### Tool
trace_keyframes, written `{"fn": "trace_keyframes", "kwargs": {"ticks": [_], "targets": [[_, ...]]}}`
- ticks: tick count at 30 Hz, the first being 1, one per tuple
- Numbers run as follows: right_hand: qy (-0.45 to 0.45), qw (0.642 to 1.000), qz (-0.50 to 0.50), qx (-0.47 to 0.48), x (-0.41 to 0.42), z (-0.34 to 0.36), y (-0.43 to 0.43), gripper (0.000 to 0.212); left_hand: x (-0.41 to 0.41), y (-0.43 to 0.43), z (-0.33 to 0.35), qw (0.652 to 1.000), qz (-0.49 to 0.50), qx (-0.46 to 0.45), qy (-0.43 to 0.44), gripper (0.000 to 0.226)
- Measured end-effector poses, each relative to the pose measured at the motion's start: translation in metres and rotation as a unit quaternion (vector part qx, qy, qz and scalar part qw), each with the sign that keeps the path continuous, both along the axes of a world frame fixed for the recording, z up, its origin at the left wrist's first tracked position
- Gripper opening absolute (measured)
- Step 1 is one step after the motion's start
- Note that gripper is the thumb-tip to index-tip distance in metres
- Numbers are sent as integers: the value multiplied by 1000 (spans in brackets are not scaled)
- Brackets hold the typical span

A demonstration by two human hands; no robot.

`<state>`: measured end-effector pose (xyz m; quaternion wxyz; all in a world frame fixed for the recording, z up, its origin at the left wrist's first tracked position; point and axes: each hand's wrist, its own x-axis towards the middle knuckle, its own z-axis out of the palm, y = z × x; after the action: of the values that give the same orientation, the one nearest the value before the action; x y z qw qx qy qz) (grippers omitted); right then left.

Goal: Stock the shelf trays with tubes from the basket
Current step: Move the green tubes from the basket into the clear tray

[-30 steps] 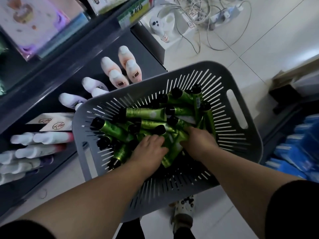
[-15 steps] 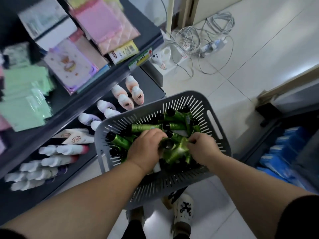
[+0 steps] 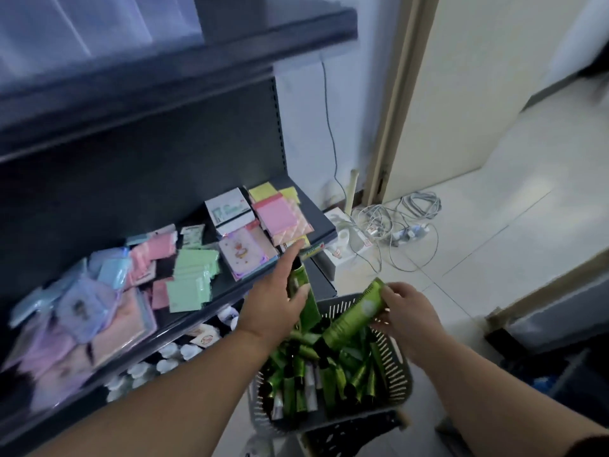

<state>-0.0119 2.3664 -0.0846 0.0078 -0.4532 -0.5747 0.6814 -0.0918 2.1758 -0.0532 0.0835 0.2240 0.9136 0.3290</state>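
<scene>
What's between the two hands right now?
Head view: a tube gripped by the left hand, another tube in the right hand, basket rim behind.

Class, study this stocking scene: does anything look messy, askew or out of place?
Yes. The packets on the shelf lie heaped and overlapping at mixed angles, not in rows. Cables sprawl tangled across the floor beside the door frame.

One green tube (image 3: pixel 297 278) stands nearly upright in the left hand (image 3: pixel 280 305). A second tube (image 3: pixel 356 319) slants through the right hand (image 3: pixel 407 313). Below both hands, a grey slotted basket (image 3: pixel 400 367) holds heaped green tubes (image 3: pixel 313 374).
</scene>
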Motion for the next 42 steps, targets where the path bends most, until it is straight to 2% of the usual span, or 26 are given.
{"fn": "trace_keyframes", "kwargs": {"ticks": [9,12,15,17,22,25,28,34,36,42], "targets": [[115,984,-24,-135,-1,104,-39,16,13,-63,115,982,116,133,65,47],[144,985,41,-91,-5,138,-64,15,18,-92,148,977,135,143,79,38],[150,980,127,10,-11,170,-99,14,23,-125,173,974,151,142,92,37],[161,969,179,54,-15,191,-133,14,30,-153,191,968,169,156,98,36],[195,933,288,89,-18,227,-229,18,55,-234,226,951,203,213,94,34],[220,921,309,87,-21,245,-282,17,66,-292,233,941,235,235,66,35],[241,910,325,91,-22,260,-332,16,73,-352,237,944,244,216,50,34],[277,886,354,116,-19,286,-426,17,92,-446,251,974,209,78,40,17],[285,876,372,114,-18,296,-453,17,98,-471,255,974,211,59,49,13],[301,864,380,138,-28,329,-496,15,103,-509,274,956,250,140,65,10]]}}
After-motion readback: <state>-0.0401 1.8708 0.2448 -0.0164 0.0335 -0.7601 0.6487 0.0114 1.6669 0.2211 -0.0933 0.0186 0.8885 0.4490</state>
